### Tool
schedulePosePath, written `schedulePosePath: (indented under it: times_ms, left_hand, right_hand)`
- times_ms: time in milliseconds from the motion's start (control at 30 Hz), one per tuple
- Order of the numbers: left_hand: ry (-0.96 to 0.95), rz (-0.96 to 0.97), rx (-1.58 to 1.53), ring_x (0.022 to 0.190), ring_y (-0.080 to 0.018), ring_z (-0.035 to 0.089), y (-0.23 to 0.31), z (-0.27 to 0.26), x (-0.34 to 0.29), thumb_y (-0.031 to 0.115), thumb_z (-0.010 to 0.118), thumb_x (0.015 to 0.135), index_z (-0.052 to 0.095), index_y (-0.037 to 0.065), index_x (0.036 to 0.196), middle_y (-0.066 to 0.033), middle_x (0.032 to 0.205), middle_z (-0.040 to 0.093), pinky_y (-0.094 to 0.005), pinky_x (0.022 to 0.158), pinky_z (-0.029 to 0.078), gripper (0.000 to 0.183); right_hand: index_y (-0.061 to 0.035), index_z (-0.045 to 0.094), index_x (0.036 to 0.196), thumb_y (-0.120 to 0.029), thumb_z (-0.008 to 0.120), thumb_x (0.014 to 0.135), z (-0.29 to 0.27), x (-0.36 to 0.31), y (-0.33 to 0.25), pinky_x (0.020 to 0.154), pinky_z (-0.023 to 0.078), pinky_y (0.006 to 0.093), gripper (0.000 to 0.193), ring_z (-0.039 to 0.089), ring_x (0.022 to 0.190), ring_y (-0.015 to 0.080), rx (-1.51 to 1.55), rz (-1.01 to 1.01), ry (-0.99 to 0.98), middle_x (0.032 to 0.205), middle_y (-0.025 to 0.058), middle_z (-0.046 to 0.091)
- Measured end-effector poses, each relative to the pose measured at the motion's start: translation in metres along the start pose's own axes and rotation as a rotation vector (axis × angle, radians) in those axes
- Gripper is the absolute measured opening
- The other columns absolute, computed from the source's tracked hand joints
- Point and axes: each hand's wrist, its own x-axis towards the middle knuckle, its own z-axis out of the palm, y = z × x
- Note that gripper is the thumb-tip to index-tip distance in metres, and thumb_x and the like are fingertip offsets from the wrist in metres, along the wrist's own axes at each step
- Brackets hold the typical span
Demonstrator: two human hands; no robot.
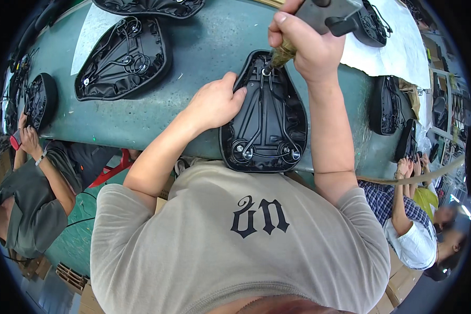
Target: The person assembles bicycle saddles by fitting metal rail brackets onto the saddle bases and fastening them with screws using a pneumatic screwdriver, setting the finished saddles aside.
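Note:
A black bicycle saddle (pixel 264 115) lies upside down at the table's near edge, its narrow nose pointing away from me. Its metal rails and round fittings face up. My left hand (pixel 219 99) grips the saddle's left rim near the nose, fingers over the edge and thumb on top. My right hand (pixel 311 44) is wrapped round a grey power tool (pixel 319 15) with a black lever and a yellowish, tape-wrapped front end. The tool's tip meets the saddle's nose, at or right beside a shiny fitting; exact contact is hard to make out.
Another upturned saddle (pixel 125 60) lies on the green table (pixel 204 47) at the left, with more around the edges. White sheeting (pixel 392 47) covers the right part. Co-workers handle saddles at both sides, one person's hand (pixel 31 144) at far left. A hose (pixel 418 178) crosses at right.

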Motion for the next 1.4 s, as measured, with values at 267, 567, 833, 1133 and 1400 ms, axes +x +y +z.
schedulePosePath:
  times_ms: [267,567,833,1133,1400]
  left_hand:
    - [0.037,0.027,-0.044,0.103,-0.0499,0.064,-0.001,0.000,-0.004,0.037,0.052,0.103,0.055,-0.004,0.113,-0.0326,0.101,0.069,-0.0557,0.091,0.049,0.042]
    - [0.142,0.059,0.096,0.095,-0.0526,0.064,0.004,0.004,-0.006,0.043,0.049,0.105,0.060,-0.001,0.103,-0.0312,0.096,0.068,-0.0580,0.081,0.053,0.045]
    - [0.131,0.090,0.026,0.100,-0.0505,0.064,0.006,0.008,-0.017,0.036,0.050,0.105,0.059,-0.002,0.109,-0.0317,0.100,0.068,-0.0550,0.089,0.051,0.039]
    - [0.752,0.219,0.439,0.125,-0.0479,0.056,-0.002,-0.005,-0.046,0.026,0.070,0.089,0.039,-0.013,0.139,-0.0407,0.127,0.055,-0.0535,0.105,0.047,0.070]
    - [0.300,0.834,0.290,0.115,-0.0358,0.063,0.020,-0.023,0.030,-0.002,0.066,0.076,0.062,0.003,0.117,-0.0139,0.120,0.065,-0.0444,0.098,0.053,0.042]
  right_hand:
    - [0.0001,0.060,0.095,-0.005,0.070,0.085,-0.003,-0.002,0.000,0.052,0.050,0.0247,0.015,0.063,0.055,0.0142,0.057,-0.026,0.039,0.073,0.0089,0.065]
    - [-0.0025,0.062,0.100,-0.009,0.070,0.090,-0.024,0.004,0.002,0.057,0.050,0.0298,0.015,0.063,0.061,0.0163,-0.127,-0.073,-0.107,0.075,0.0076,0.066]
    - [0.0027,0.059,0.118,0.004,0.066,0.086,-0.016,-0.026,-0.023,0.061,0.051,0.0252,0.033,0.062,0.067,0.0099,0.072,-0.112,-0.023,0.109,0.0170,0.072]
    - [0.0029,0.052,0.129,-0.008,0.057,0.091,-0.098,-0.100,-0.082,0.067,0.051,0.0394,0.040,0.059,0.067,0.0193,0.210,-0.445,0.065,0.108,0.0220,0.059]
    - [0.0024,0.055,0.133,-0.002,0.049,0.091,-0.092,-0.081,-0.052,0.074,0.050,0.0428,0.043,0.060,0.073,0.0216,0.260,-0.424,-0.114,0.110,0.0222,0.060]
